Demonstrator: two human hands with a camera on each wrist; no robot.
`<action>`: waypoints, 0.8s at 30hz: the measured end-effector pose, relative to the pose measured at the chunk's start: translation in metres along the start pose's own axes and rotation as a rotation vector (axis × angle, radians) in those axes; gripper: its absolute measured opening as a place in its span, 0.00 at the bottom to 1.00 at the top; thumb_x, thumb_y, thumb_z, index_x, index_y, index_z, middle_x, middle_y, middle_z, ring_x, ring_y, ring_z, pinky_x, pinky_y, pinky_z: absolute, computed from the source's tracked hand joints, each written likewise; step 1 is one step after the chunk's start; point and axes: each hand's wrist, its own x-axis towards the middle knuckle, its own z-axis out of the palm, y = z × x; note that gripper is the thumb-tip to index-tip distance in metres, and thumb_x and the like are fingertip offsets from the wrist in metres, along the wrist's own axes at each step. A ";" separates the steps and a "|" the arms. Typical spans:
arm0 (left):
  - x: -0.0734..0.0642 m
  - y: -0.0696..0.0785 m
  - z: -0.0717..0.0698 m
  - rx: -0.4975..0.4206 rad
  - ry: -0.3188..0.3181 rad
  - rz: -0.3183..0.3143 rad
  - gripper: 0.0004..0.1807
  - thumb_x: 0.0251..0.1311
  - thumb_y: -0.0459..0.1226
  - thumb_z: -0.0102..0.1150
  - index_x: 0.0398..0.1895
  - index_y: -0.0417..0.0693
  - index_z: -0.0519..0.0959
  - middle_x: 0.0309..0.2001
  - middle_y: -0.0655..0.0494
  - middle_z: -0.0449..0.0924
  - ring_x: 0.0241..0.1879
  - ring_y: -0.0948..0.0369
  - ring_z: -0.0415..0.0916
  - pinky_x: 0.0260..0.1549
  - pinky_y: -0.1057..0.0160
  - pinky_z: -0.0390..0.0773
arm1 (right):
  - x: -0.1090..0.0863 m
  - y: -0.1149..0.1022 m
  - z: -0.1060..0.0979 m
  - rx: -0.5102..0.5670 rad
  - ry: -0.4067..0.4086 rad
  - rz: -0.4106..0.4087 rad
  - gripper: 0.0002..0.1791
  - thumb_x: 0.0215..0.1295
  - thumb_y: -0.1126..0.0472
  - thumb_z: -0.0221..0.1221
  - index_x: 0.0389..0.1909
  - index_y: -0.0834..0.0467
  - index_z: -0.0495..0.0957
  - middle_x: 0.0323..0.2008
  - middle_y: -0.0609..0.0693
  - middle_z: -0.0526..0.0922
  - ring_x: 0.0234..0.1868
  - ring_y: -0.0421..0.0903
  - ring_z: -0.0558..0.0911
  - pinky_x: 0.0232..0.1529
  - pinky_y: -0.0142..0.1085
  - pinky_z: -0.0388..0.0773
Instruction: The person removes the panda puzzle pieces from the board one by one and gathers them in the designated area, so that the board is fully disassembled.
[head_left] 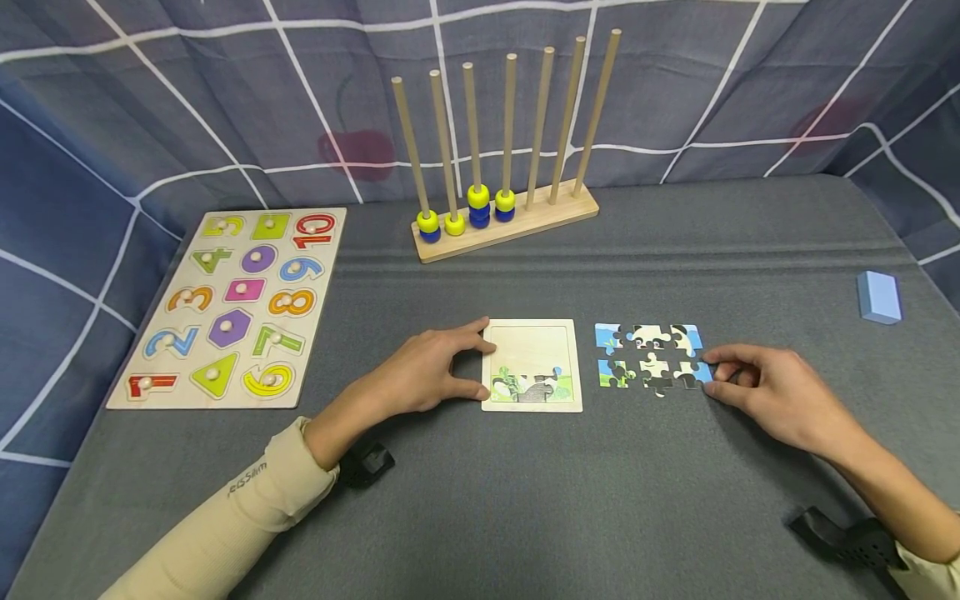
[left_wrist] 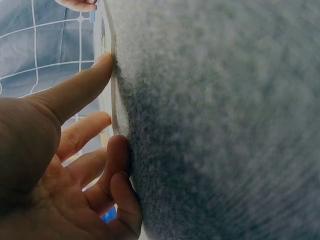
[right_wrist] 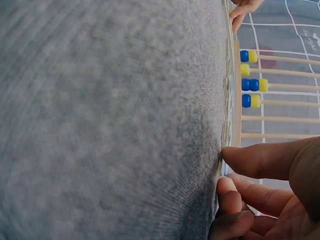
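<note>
A square wooden puzzle tray (head_left: 529, 346) lies on the table, with a printed picture in its lower part. My left hand (head_left: 431, 367) rests at the tray's left side, thumb and forefinger spread along that edge and touching it. To the right of the tray, several loose panda jigsaw pieces (head_left: 654, 367) lie in two rows. My right hand (head_left: 776, 392) is at the right end of the lower row, with thumb and forefinger on either side of a blue-edged jigsaw piece (head_left: 703, 372), pinching it. In the right wrist view, the fingertips (right_wrist: 231, 155) are down at the table surface.
A number and shape peg board (head_left: 315, 333) lies at the left. Behind the tray stands a wooden bead rack (head_left: 517, 227) with upright rods and yellow and blue beads. A light blue block (head_left: 879, 297) sits at the far right. Grid-patterned cloth (head_left: 637, 92) hangs behind the table.
</note>
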 end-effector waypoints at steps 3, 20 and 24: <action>0.000 0.000 0.000 -0.001 -0.001 0.001 0.31 0.54 0.45 0.73 0.62 0.47 0.78 0.74 0.50 0.59 0.68 0.51 0.63 0.62 0.47 0.65 | 0.000 0.001 0.001 -0.011 0.002 -0.011 0.14 0.60 0.69 0.66 0.46 0.69 0.81 0.30 0.48 0.79 0.24 0.34 0.70 0.24 0.29 0.64; 0.001 -0.001 0.000 -0.004 -0.008 0.002 0.31 0.55 0.45 0.73 0.62 0.47 0.78 0.74 0.49 0.59 0.69 0.52 0.62 0.63 0.47 0.64 | -0.002 -0.007 -0.002 0.003 0.017 -0.015 0.14 0.63 0.67 0.64 0.49 0.67 0.81 0.31 0.50 0.79 0.23 0.37 0.72 0.23 0.30 0.65; 0.000 -0.001 0.000 -0.006 -0.008 0.001 0.31 0.55 0.45 0.73 0.62 0.47 0.78 0.74 0.49 0.59 0.69 0.51 0.62 0.63 0.47 0.64 | -0.003 -0.016 0.000 0.019 0.048 -0.046 0.13 0.63 0.66 0.66 0.48 0.64 0.82 0.31 0.49 0.78 0.24 0.37 0.71 0.23 0.29 0.65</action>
